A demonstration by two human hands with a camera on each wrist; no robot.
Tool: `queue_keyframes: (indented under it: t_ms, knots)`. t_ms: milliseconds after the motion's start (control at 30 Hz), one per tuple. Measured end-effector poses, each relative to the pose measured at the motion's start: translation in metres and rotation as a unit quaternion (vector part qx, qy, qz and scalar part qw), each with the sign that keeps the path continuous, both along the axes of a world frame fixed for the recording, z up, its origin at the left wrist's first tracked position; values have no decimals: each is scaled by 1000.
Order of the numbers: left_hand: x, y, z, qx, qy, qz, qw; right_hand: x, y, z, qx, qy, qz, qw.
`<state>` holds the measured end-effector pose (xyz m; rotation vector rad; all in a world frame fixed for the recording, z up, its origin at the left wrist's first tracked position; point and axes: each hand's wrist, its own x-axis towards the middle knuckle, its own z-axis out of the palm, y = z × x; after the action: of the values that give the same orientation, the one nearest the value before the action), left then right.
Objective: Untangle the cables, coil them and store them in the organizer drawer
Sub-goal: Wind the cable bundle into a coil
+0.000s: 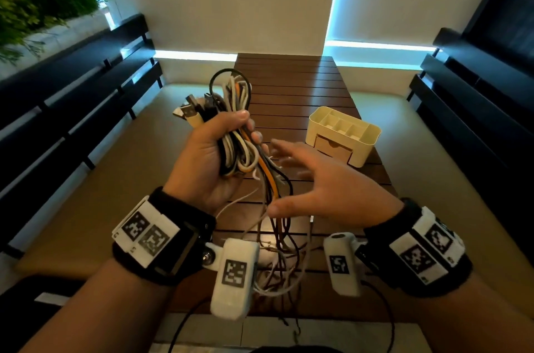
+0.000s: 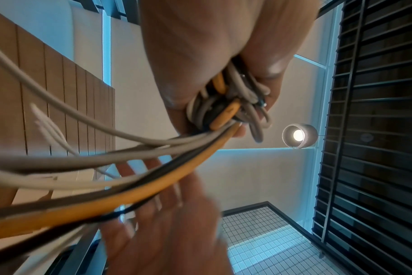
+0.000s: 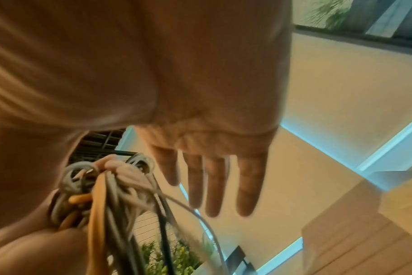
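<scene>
Underneath both grips runs the table, a long top of dark brown slats stretching away from the person. Beyond the right grip and a little to its right stands the organizer on those slats, a cream plastic box with its top split into open compartments; nothing can be seen lying in any of them. Its small drawer, with a tan wooden front, sits closed low in the side facing the person.

The bundle of cables is up off the table, clenched in the left hand. That grip has its fingers and thumb wrapped tight round the middle of the bundle. The strands are white, grey, black and one thick orange, looped and crossed over one another. Above the grip several plugs with metal ends fan out to the left, and loops rise past the fingertips. Below it the loose ends trail down in a tangle to the near edge of the table.

The right hand is just right of the hanging strands, flat and spread with fingers straight, holding nothing; it is blurred.

No brand or readable writing shows on the cables or organizer.
</scene>
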<state>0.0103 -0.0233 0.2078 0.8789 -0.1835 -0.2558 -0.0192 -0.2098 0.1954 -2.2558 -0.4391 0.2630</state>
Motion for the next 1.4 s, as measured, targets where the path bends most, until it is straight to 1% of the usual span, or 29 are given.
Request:
queue_keyframes:
  t_ms: [33,67,133,200,267,333,400,467,500,567,633,733,833,933,1033,1100,1200,1267,1400]
  knots:
    - [-2,-2,1,5,1,-14,1000,-1,6,3,36,-16,2,999]
    - [-4,-4,2,7,2,-29,1000,-1,11,2,78,-13,4,997]
    - [-7,-7,4,1,-3,-48,999,3,21,-8,185,35,14,982]
    - [-10,-9,7,3,-7,-49,999,3,29,-22,271,96,17,958]
    - [-12,-6,10,4,-19,-40,999,-2,32,-30,309,143,20,940]
    - [-12,0,11,-4,-31,-31,999,-8,32,-33,328,165,15,930]
    - [-13,5,13,-20,-30,-31,999,-8,29,-36,301,162,23,940]
    - [-12,7,14,-41,-35,-33,998,-7,28,-39,233,160,54,958]
    - [-13,7,14,-47,-37,-35,998,-7,28,-40,209,168,65,961]
    - [-12,7,13,-54,-36,-38,997,-7,29,-41,193,184,75,961]
    - [-12,10,12,-67,-29,-38,997,-8,29,-39,175,174,67,967]
    - [-9,15,9,-111,-20,-34,993,-9,23,-34,144,152,54,976]
    - [-7,22,8,-118,-23,-11,993,-11,14,-34,112,134,40,984]
    - [-4,33,1,-93,-10,13,996,-11,1,-31,104,99,36,989]
    - [-2,44,-12,-39,24,16,999,-8,-14,-26,89,63,19,994]
    - [-4,51,-21,-11,42,-13,999,-5,-21,-22,115,51,6,992]
    - [-8,55,-32,25,57,-90,994,-2,-24,-17,170,29,-9,985]
    - [-12,53,-37,49,56,-127,989,-2,-22,-13,190,12,-19,982]
    - [-21,44,-40,77,61,-122,988,-1,-16,-7,192,-14,-43,980]
